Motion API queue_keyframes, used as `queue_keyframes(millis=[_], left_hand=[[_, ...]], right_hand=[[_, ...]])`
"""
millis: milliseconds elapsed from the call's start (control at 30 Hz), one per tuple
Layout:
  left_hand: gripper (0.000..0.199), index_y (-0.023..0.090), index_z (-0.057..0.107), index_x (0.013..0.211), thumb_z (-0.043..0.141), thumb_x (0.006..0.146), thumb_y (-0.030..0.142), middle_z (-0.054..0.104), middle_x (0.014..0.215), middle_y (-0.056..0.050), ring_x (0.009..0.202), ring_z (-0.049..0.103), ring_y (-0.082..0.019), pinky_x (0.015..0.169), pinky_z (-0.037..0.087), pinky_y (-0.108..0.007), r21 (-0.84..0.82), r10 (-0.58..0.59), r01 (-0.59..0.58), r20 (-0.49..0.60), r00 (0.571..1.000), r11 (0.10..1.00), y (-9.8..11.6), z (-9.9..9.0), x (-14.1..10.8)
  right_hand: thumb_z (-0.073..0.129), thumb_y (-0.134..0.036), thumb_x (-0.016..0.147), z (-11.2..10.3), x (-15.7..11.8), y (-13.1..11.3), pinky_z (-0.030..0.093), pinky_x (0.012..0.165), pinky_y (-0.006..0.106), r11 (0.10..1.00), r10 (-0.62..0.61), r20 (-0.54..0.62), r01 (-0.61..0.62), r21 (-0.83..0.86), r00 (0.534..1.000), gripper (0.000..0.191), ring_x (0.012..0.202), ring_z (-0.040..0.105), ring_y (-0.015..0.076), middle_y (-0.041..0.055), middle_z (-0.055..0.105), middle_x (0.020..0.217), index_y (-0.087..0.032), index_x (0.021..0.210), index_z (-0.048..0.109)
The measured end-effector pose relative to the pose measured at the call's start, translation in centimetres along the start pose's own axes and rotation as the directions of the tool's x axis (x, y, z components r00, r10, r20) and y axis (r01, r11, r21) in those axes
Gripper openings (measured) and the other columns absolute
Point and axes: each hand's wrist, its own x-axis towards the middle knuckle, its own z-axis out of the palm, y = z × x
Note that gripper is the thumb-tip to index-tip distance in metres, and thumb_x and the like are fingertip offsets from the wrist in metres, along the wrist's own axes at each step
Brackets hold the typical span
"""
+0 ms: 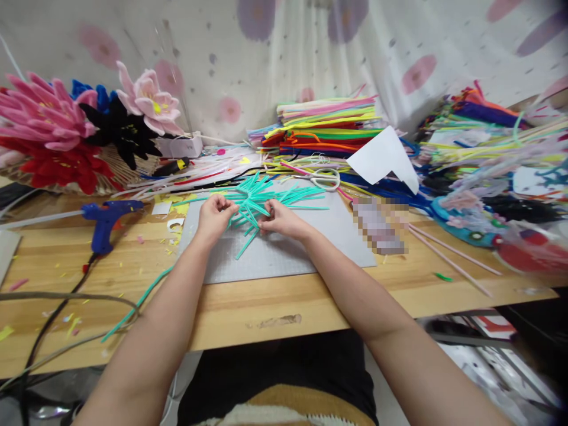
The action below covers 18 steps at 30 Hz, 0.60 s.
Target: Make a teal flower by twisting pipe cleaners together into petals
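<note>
A spray of turquoise pipe cleaners (254,190), fanned out from a common middle, is held above a grey cutting mat (284,254). On its left side my left hand (216,214) pinches some of the stems between thumb and fingers. My right hand (280,219) grips stems at the lower right of the spray, its fingertips closed. More loose turquoise stems (306,194) lie behind my right hand on the mat. One long turquoise pipe cleaner (137,303) lies on the table beside my left forearm.
A blue glue gun (109,222) with its cord lies at left, below fuzzy flowers (48,118). Scissors (326,178) and stacked coloured pipe cleaners (328,127) are behind the mat. White paper (384,158) and a blue decorated piece (461,222) are at right.
</note>
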Motion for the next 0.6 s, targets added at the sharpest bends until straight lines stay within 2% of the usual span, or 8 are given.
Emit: queue_keyframes(millis=[133, 367, 500, 600], left_hand=[[0.034, 0.019, 0.034, 0.058, 0.067, 0.051, 0.011, 0.052, 0.052, 0.006, 0.05, 0.047, -0.006, 0.054, 0.036, -0.021, 0.015, -0.012, 0.012, -0.008, 1.0, 1.0, 0.1, 0.2, 0.0], [0.036, 0.02, 0.034, 0.058, 0.068, 0.049, 0.011, 0.053, 0.05, 0.007, 0.048, 0.047, -0.006, 0.052, 0.037, -0.02, 0.052, -0.031, 0.034, -0.073, 0.997, 0.998, -0.1, 0.2, 0.0], [0.039, 0.019, 0.042, 0.067, 0.075, 0.046, 0.014, 0.056, 0.054, 0.005, 0.05, 0.052, -0.009, 0.051, 0.041, -0.021, 0.046, -0.157, 0.161, -0.073, 0.985, 0.986, 0.3, 0.0, -0.3], [0.039, 0.017, 0.052, 0.074, 0.079, 0.047, 0.023, 0.058, 0.058, 0.002, 0.054, 0.056, -0.012, 0.052, 0.047, -0.026, 0.079, -0.299, 0.295, 0.04, 0.953, 0.952, 0.9, -0.2, -0.6]], right_hand=[[0.057, -0.017, 0.062, 0.1, -0.3, -0.1, 0.035, 0.047, 0.017, 0.996, -0.024, 0.047, 0.028, -0.086, 0.999, 0.036, 0.049, 0.054, 0.0097, -0.0118, 0.049, 0.053, -0.023, 0.076, 0.025], [0.059, -0.016, 0.062, 0.5, -0.2, 0.2, 0.036, 0.047, 0.018, 0.991, -0.029, 0.071, 0.039, -0.131, 0.997, 0.037, 0.045, 0.052, 0.0079, -0.0127, 0.05, 0.052, -0.023, 0.075, 0.025], [0.059, -0.015, 0.065, 0.5, -0.2, 0.2, 0.038, 0.047, 0.017, 0.993, -0.005, 0.051, 0.011, -0.116, 0.999, 0.035, 0.047, 0.055, 0.0085, -0.0121, 0.053, 0.051, -0.022, 0.076, 0.026], [0.06, -0.014, 0.066, 0.5, -0.3, 0.0, 0.04, 0.047, 0.018, 0.994, 0.022, 0.037, -0.017, -0.109, 0.999, 0.034, 0.047, 0.056, 0.009, -0.0118, 0.052, 0.049, -0.022, 0.077, 0.029]])
